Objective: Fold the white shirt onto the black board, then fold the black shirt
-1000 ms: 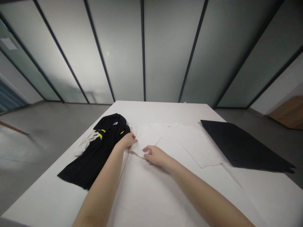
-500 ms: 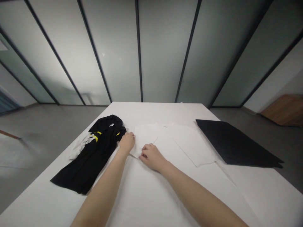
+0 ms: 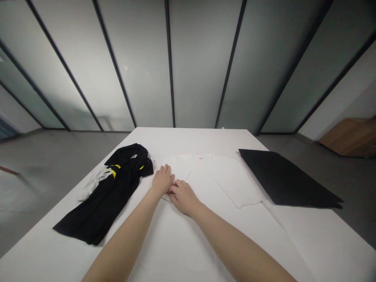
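Note:
A white cloth garment (image 3: 232,180) lies spread on the white table (image 3: 188,137), with a folded flap (image 3: 176,166) near its middle. My left hand (image 3: 163,181) rests palm down on the flap's near edge, fingers spread. My right hand (image 3: 182,197) lies palm down just beside it, its fingertips against my left hand. Neither hand visibly grips the cloth. Part of the flap's edge is hidden under my hands.
A black short-sleeved shirt (image 3: 117,186) with yellow and white marks lies crumpled at the table's left. A flat black sheet or folded cloth (image 3: 284,180) lies at the right. Frosted glass panels stand behind the table, above a grey floor.
My hands have slid together, and my right hand now touches my left. The view has drifted slightly, so the table's contents appear shifted left.

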Motion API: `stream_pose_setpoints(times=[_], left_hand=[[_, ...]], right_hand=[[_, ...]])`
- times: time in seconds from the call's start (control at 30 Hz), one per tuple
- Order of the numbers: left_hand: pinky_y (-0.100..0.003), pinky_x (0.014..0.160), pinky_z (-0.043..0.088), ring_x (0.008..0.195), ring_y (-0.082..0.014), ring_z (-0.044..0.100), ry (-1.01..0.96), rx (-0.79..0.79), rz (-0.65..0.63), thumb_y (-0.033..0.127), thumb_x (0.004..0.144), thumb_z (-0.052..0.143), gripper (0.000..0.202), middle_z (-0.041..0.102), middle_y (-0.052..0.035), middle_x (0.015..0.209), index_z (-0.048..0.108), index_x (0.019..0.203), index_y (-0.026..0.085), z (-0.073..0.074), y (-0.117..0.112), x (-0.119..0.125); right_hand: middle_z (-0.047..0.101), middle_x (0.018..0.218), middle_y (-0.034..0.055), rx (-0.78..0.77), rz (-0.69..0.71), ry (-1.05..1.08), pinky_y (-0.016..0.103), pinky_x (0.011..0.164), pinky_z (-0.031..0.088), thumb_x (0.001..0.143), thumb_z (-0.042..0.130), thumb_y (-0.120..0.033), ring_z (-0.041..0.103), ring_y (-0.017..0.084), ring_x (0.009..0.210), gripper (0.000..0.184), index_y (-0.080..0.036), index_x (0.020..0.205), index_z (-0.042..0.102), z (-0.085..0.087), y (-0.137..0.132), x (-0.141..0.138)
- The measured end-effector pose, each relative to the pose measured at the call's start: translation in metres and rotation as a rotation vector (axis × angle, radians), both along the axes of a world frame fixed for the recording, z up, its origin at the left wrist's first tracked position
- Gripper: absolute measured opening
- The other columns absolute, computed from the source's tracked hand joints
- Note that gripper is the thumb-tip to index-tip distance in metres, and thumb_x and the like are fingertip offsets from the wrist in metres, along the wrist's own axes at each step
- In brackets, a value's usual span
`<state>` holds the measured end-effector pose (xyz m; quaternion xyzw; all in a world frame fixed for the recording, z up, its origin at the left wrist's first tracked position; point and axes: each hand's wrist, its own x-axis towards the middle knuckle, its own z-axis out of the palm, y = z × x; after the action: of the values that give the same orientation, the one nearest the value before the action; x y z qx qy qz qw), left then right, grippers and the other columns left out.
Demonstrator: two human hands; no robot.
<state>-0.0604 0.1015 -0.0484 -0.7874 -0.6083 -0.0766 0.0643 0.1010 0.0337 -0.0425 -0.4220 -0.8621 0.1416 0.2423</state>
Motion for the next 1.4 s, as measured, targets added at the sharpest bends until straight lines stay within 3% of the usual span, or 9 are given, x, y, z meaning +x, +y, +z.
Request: stream_pose_setpoints(times=[0.17,0.4,0.53,0.67,0.83,1.03,1.17,1.23,1.4], left_hand=[[-0.054,0.123,0.035,0.155,-0.0381,0.038,-0.002,-0.027,0.039,0.037,0.108,0.035,0.063,0.042,-0.0264,0.166,0.042,0.160,0.003,-0.018,0.028,-0.010],[-0.054,0.125,0.030,0.158,-0.0372,0.033,-0.056,-0.096,0.116,0.040,0.107,0.035,0.066,0.036,-0.0266,0.169,0.038,0.161,0.003,-0.010,0.072,-0.006],[-0.052,0.126,0.027,0.159,-0.0351,0.032,-0.083,-0.101,0.121,0.040,0.106,0.036,0.065,0.038,-0.0245,0.169,0.040,0.160,0.005,-0.006,0.083,-0.004],[-0.047,0.124,0.030,0.154,-0.0329,0.039,-0.110,-0.098,0.167,0.041,0.105,0.038,0.060,0.045,-0.0223,0.165,0.045,0.156,0.009,-0.003,0.090,-0.005],[-0.053,0.113,0.038,0.140,-0.0424,0.051,-0.160,-0.074,0.334,0.032,0.104,0.038,0.048,0.058,-0.0344,0.144,0.058,0.134,0.002,0.004,0.100,-0.004],[-0.034,0.087,0.051,0.104,-0.0275,0.072,-0.249,-0.189,0.297,0.031,0.102,0.050,0.025,0.076,-0.0162,0.111,0.062,0.119,0.016,0.024,0.124,-0.012],[-0.032,0.086,0.050,0.105,-0.0254,0.072,-0.281,-0.177,0.251,0.030,0.104,0.053,0.019,0.077,-0.0131,0.112,0.059,0.119,0.020,0.030,0.126,-0.017],[-0.033,0.086,0.050,0.106,-0.0266,0.072,-0.292,-0.150,0.253,0.030,0.105,0.051,0.019,0.076,-0.0132,0.113,0.057,0.121,0.021,0.028,0.119,-0.019],[-0.037,0.089,0.052,0.110,-0.0285,0.072,-0.327,-0.061,0.280,0.033,0.109,0.044,0.029,0.074,-0.0152,0.119,0.049,0.135,0.021,0.019,0.102,-0.015]], right_hand=[[0.067,0.111,0.0059,-0.005,-0.015,-0.009,0.035,0.094,0.044,0.095,0.066,-0.016,0.059,0.022,0.105,0.013,-0.021,0.103,0.075,-0.003,0.001,0.000],[0.066,0.112,0.0064,-0.020,-0.015,0.002,0.036,0.094,0.044,0.097,0.071,-0.025,0.059,0.023,0.105,0.008,-0.021,0.103,0.075,0.000,-0.001,0.001],[0.065,0.113,0.0061,-0.022,-0.003,0.020,0.037,0.094,0.044,0.092,0.079,-0.036,0.058,0.024,0.106,0.020,-0.022,0.105,0.073,0.000,-0.002,0.002],[0.064,0.115,0.0062,-0.024,0.010,0.019,0.038,0.094,0.044,0.089,0.083,-0.043,0.057,0.024,0.108,0.029,-0.023,0.108,0.073,-0.001,-0.003,0.004],[0.064,0.115,0.0058,-0.010,0.003,0.035,0.039,0.095,0.044,0.089,0.082,-0.045,0.057,0.025,0.108,0.030,-0.023,0.107,0.073,-0.003,-0.001,0.004],[0.066,0.116,0.0070,-0.036,-0.004,0.039,0.040,0.098,0.044,0.092,0.079,-0.044,0.058,0.025,0.110,0.028,-0.024,0.110,0.074,-0.003,0.000,0.004],[0.056,0.150,0.0097,-0.046,0.026,0.011,0.047,0.109,0.040,0.091,0.079,-0.051,0.051,0.031,0.131,0.047,-0.031,0.132,0.070,-0.002,-0.003,0.004],[0.053,0.157,0.0071,-0.049,0.047,-0.018,0.049,0.111,0.038,0.093,0.077,-0.050,0.047,0.032,0.137,0.042,-0.034,0.131,0.071,-0.002,-0.004,0.003],[0.071,0.126,0.0034,-0.045,0.039,-0.055,0.040,0.099,0.043,0.099,0.068,-0.028,0.057,0.026,0.118,0.010,-0.027,0.102,0.077,0.001,-0.002,0.002]])
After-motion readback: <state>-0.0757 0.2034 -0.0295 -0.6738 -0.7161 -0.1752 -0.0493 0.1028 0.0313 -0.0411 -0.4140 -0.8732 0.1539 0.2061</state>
